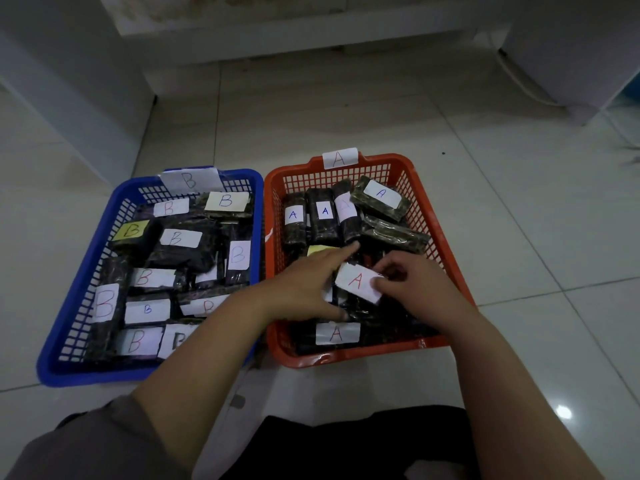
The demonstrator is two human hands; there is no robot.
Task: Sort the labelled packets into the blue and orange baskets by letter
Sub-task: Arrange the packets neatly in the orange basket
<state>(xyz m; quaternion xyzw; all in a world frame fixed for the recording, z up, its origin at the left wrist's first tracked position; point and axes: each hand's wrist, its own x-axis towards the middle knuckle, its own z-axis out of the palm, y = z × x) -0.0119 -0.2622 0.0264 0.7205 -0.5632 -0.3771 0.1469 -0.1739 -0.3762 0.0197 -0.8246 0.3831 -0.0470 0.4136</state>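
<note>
Right grip [403, 275] pinched on red-A packet [358, 282]; left grip [311, 282] loose, fingers straight.

My arms are bare from the elbows down to my hands. My left hand [304, 285] and my right hand [412, 282] wear nothing: no gloves, no rings that I can see, no watch or band at either wrist. On my left arm a grey-brown sleeve [93, 441] of soft cloth ends in a loose edge just above the elbow, with folds running along it. My right forearm shows bare all the way to the bottom edge of the view, so I cannot tell what sleeve it has. Below, between my arms, my lap is covered in black cloth [346, 441], plain and unmarked.
</note>
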